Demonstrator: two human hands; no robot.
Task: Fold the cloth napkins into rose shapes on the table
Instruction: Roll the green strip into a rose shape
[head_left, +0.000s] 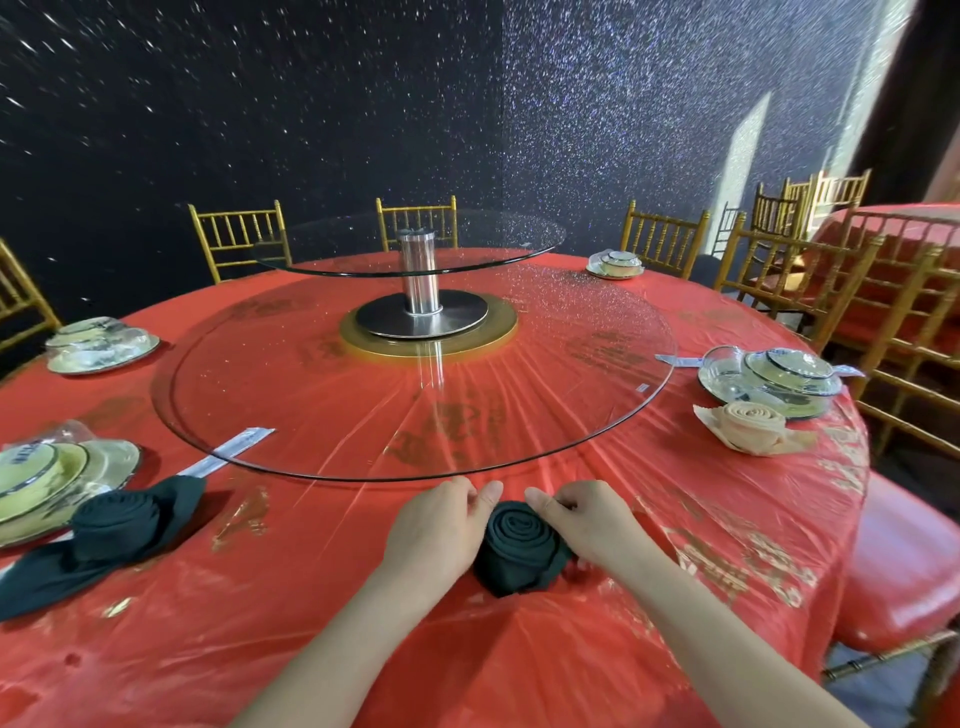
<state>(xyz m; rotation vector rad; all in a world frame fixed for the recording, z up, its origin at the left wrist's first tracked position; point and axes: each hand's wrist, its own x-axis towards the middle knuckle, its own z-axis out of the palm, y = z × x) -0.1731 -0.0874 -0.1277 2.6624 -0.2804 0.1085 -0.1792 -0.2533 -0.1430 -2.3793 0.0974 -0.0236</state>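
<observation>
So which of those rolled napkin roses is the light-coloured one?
The beige rose at the right, beside the wrapped dishes. The front rose and the left rose are both dark.

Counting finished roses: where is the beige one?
Head view, right side: the beige rose napkin sits on the tablecloth, in front of a wrapped dish set.

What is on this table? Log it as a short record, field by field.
surface: table under a red cover, glass turntable in the middle
in work: dark napkin, rolled into a spiral, at the near edge
left hand: holds the napkin's left side
right hand: holds its right side
done: dark rose at left; beige rose at right
seating: gold chairs round the far side
</observation>
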